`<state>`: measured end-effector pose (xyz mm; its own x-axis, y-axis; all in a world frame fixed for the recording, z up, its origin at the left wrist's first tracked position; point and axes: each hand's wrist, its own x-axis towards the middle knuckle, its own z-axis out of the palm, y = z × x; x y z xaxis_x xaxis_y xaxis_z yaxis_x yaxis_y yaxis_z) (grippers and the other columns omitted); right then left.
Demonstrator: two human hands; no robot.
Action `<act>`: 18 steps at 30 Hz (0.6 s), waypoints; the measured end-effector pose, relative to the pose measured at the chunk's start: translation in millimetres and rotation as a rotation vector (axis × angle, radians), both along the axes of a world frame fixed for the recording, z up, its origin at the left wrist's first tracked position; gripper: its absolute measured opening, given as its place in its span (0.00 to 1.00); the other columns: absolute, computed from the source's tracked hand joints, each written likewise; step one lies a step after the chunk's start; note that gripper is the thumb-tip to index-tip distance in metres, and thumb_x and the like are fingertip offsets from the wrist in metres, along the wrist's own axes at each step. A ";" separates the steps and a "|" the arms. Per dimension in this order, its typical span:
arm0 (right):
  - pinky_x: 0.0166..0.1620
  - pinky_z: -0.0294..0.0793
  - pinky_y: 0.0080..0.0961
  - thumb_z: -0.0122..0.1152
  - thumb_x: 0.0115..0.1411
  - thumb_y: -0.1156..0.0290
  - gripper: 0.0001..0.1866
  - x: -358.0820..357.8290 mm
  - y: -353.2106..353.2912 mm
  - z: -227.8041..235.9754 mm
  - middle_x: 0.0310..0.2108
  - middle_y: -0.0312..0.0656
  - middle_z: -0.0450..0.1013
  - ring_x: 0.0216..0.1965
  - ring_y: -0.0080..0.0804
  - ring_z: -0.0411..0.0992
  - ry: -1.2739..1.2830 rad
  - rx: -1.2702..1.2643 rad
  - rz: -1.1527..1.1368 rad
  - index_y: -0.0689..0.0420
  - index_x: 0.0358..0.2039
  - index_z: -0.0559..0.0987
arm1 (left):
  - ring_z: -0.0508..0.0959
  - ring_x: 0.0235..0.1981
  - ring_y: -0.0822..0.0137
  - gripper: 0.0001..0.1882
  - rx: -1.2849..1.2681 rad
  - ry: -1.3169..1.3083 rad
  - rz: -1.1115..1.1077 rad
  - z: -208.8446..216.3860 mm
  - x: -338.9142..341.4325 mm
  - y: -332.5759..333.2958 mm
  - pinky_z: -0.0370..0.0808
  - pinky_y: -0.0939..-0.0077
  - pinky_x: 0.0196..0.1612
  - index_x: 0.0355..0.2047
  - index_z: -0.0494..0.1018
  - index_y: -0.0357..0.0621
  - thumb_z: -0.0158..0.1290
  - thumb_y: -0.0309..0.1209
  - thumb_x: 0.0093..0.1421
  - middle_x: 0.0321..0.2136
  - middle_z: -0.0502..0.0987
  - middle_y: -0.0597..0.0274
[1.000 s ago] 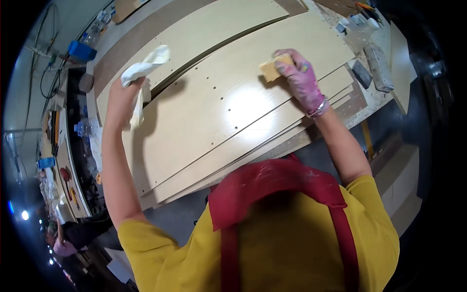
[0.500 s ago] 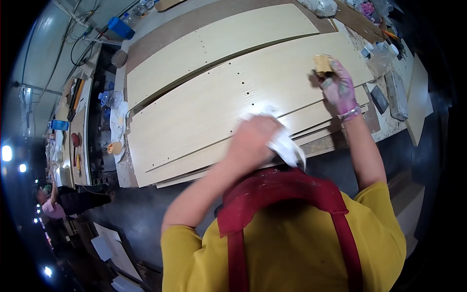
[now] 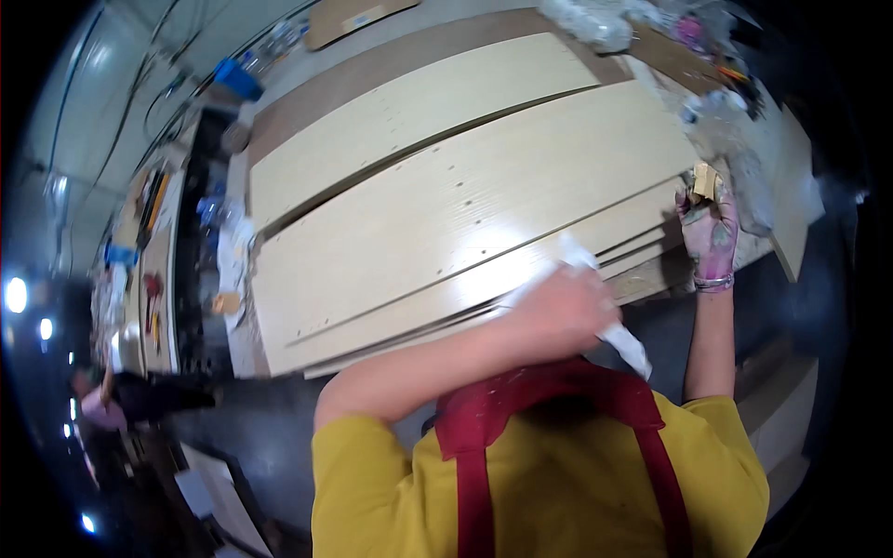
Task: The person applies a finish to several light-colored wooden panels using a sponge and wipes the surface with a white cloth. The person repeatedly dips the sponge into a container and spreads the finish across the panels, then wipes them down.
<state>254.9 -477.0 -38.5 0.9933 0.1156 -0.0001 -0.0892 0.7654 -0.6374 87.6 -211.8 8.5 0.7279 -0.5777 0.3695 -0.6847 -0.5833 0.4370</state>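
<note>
My bare left hand (image 3: 569, 305) is closed around a crumpled white cloth (image 3: 631, 350), whose ends stick out on both sides. It is over the near edge of a stack of pale wood panels (image 3: 391, 251), close to my chest. The upper panel carries a row of small dark holes. My right hand (image 3: 711, 232), in a stained pink glove, grips a small tan block (image 3: 704, 180) at the stack's right end. What the block is made of I cannot make out. A second pale panel (image 3: 446, 93) lies behind, split off by a dark gap.
Clear plastic wrap and bottles (image 3: 721, 116) clutter the bench's right side. A dark board (image 3: 674, 58) lies at the far right. At the left stand a blue container (image 3: 239, 78) and another tan block (image 3: 225, 303). A person (image 3: 104, 407) works at a side bench.
My left hand has moved right with the cloth along the panel's near edge. My right hand has drawn back and to the right with the block. The view has shifted slightly.
</note>
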 end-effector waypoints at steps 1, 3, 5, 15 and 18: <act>0.41 0.77 0.33 0.52 0.64 0.57 0.19 -3.6 -8.6 4.1 0.39 0.43 0.74 0.34 0.33 0.74 0.036 -0.017 -0.008 0.58 0.48 0.73 | 0.75 0.33 0.53 0.05 -0.059 0.037 0.067 8.4 9.2 16.0 0.72 0.60 0.39 0.27 0.75 0.48 0.53 0.31 0.49 0.27 0.75 0.57; 0.36 0.76 0.29 0.53 0.63 0.52 0.24 -10.7 -28.7 -5.7 0.35 0.41 0.74 0.28 0.32 0.72 0.116 -0.172 -0.015 0.60 0.48 0.72 | 0.76 0.38 0.51 0.11 -0.063 0.166 0.513 44.3 23.6 64.8 0.72 0.57 0.42 0.37 0.77 0.45 0.51 0.30 0.54 0.35 0.78 0.52; 0.35 0.76 0.33 0.56 0.62 0.53 0.22 -20.6 -12.7 -4.1 0.37 0.41 0.74 0.34 0.33 0.73 0.188 -0.104 -0.066 0.54 0.49 0.72 | 0.76 0.43 0.51 0.17 -0.126 0.221 0.764 32.5 48.2 124.4 0.71 0.59 0.48 0.46 0.75 0.43 0.49 0.31 0.56 0.37 0.78 0.46; 0.45 0.77 0.36 0.58 0.63 0.64 0.16 -30.5 -9.5 2.1 0.42 0.37 0.73 0.40 0.29 0.73 0.228 -0.059 0.018 0.51 0.50 0.72 | 0.75 0.45 0.51 0.26 0.426 0.182 0.813 -6.2 141.2 116.7 0.68 0.51 0.47 0.49 0.74 0.48 0.51 0.53 0.58 0.41 0.79 0.57; 0.44 0.77 0.35 0.57 0.63 0.67 0.14 -6.4 -29.2 4.8 0.41 0.38 0.74 0.40 0.29 0.74 0.160 -0.227 -0.005 0.53 0.49 0.72 | 0.75 0.44 0.54 0.24 0.542 0.248 0.834 -4.3 153.0 105.3 0.68 0.51 0.46 0.46 0.75 0.50 0.52 0.52 0.58 0.39 0.79 0.60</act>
<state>248.4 -506.1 -33.7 0.9790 0.0902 -0.1826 -0.1995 0.6054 -0.7705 240.6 -106.6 4.2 0.9947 0.1026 -0.0064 0.1028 -0.9936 0.0470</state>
